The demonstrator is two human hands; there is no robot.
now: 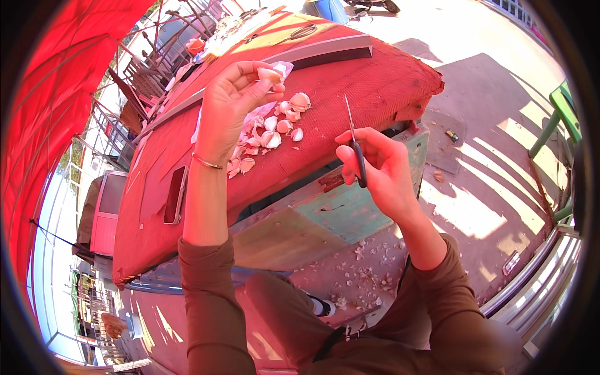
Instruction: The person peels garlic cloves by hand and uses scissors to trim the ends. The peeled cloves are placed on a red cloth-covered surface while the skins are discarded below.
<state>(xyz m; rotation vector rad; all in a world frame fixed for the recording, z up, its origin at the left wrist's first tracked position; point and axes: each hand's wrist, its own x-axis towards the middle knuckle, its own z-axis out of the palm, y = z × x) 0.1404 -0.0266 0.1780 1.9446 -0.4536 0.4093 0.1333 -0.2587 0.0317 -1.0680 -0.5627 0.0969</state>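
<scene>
My left hand [234,103], raised over the near part of the table, pinches a pale piece of garlic [270,76] between thumb and fingers. My right hand [381,165] is closed around the black handle of a small knife [351,122], its thin blade pointing up and away. The knife and the garlic are well apart. Below and beside my left hand, several garlic cloves [270,139] and a larger garlic bulb [300,102] lie loose among papery skins on the red cloth.
The red-covered table [337,81] has a frayed right corner. A phone [175,195] lies near its left edge. A long metal bar [331,50] crosses behind the garlic, with scissors [304,31] beyond. Garlic skins [362,269] litter the floor. A green chair [556,119] stands right.
</scene>
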